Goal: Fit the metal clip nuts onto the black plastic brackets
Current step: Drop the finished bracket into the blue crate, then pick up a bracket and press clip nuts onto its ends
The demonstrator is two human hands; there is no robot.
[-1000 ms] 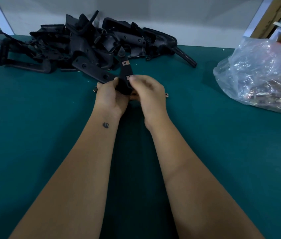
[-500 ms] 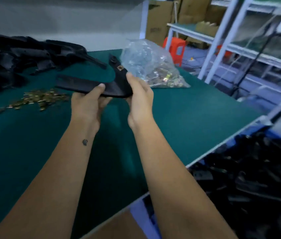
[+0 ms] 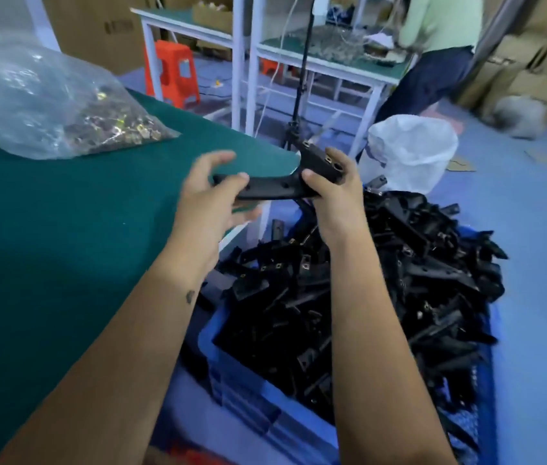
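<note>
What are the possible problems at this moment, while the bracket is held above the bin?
1. The left hand looks loose on the bracket, so mainly the right hand grips it; it might slip.
2. The blue bin is heaped with brackets; one more may slide off the pile.

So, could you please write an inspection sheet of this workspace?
Surface: green table, bare near its edge.
Job's things: bracket with clip nuts, held above the blue crate heaped with brackets.
Clutter: bag of clips on the table.
Hands: right hand grips the bracket; left hand has its fingers spread at the other end.
Cables: white cords hang by the far bench.
Surroundings: orange stool, white sack, a person, boxes.
</note>
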